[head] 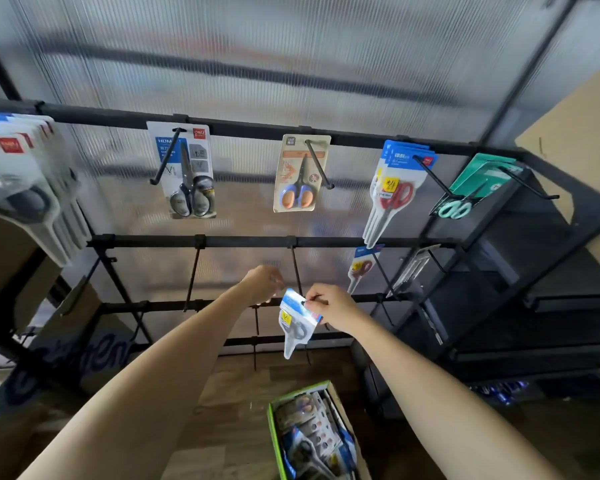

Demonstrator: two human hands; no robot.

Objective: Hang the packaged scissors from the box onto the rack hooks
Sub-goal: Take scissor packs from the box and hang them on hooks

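Pinching the top corner of a blue-and-white scissors package (pixel 297 320), the right hand (pixel 333 308) holds it up at the tip of a black hook (pixel 297 271) that juts from the middle bar of the rack (pixel 257 241). The package hangs tilted from thumb and fingers, its clear blister pointing down, dark-handled scissors inside. Whether the hang hole is on the hook tip cannot be told.

The left hand (pixel 262 284) is raised just left of that hook, close to the package's upper edge; its fingers are curled, but what they touch is too blurred to tell, so its grip is unclear.

Along the top bar, more packages hang from hooks: a thick stack of white-and-blue packs (pixel 25 181) at far left, a grey-handled pair on a white card (pixel 186 171), an orange-and-blue-handled pair on a beige card (pixel 300 174), several red-handled pairs on blue cards (pixel 394 188), and mint-handled pairs on green cards (pixel 471 188). On the middle bar, to the right of the hands, one more red-handled pack (pixel 361 268) hangs.

Below, on the wooden floor (pixel 243 386), stands an open green-edged cardboard box (pixel 274 431) filled with more packaged scissors. A ribbed translucent panel (pixel 291 57) backs the rack, and black shelving (pixel 534 306) stands to the right.
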